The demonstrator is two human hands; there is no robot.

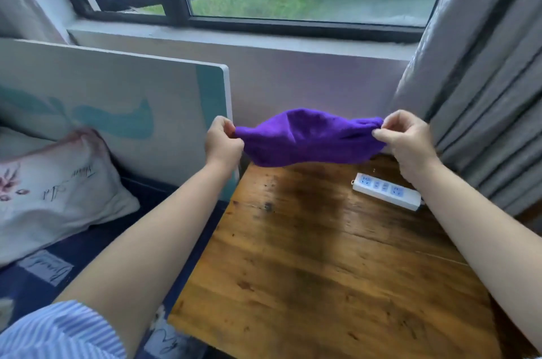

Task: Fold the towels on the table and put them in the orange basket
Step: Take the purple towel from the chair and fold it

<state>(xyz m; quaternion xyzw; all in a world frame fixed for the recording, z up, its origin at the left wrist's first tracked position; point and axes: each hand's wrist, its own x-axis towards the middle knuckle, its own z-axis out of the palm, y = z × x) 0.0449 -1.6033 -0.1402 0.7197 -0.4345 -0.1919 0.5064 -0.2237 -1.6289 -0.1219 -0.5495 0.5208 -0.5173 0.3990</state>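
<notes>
Both hands' fingers (381,133) pinching purple towel (308,138) ends, above table (322,270)

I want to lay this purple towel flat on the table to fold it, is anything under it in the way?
Mostly no: the purple towel hangs over bare table; only the white power strip lies near the right hand.

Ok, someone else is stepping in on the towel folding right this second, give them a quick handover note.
Left hand pinches the left end of the purple towel; right hand pinches the right end.
The towel hangs stretched between them, in the air above the far edge of the wooden table, not yet folded.
No other towel and no orange basket are in view.
A white power strip lies on the table near the right arm.
Left: fold this towel, find the basket, put it in.
</notes>
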